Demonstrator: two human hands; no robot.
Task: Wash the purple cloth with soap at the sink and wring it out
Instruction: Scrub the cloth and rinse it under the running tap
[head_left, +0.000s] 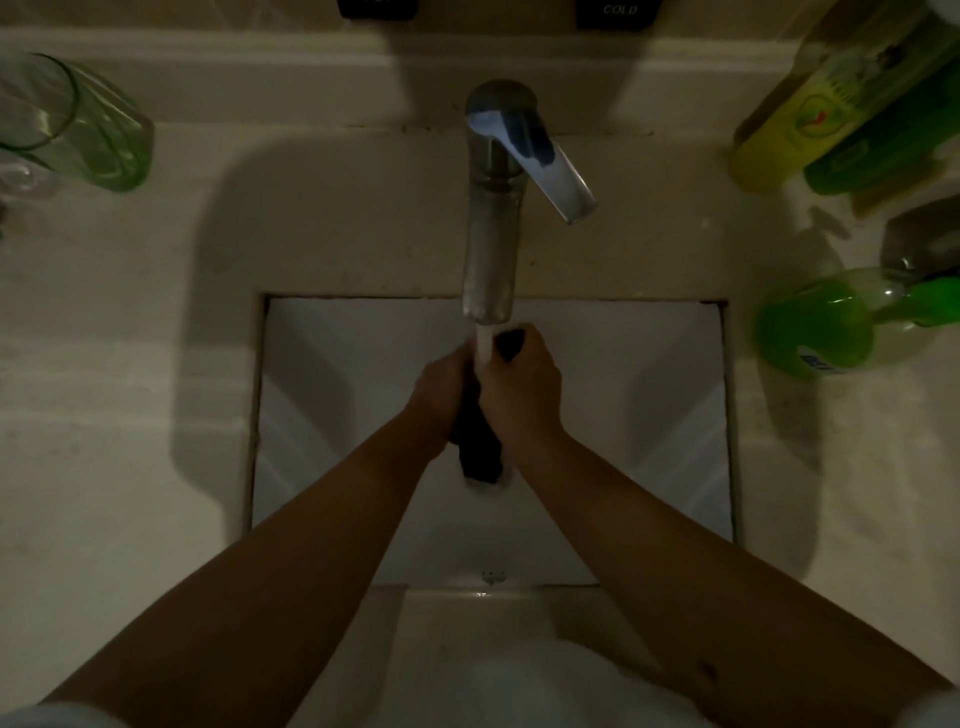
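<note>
The cloth looks dark in the dim light and is bunched into a thick roll over the white sink basin. My left hand grips its left side and my right hand grips its right side, fingers curled round it. One end pokes out above my right hand and the other hangs below both hands. A stream of water falls from the chrome faucet spout onto the cloth between my hands.
The faucet lever points right and toward me. Green and yellow bottles stand at the back right, and a green soap pump bottle is beside the basin's right edge. A green glass tumbler stands at the back left.
</note>
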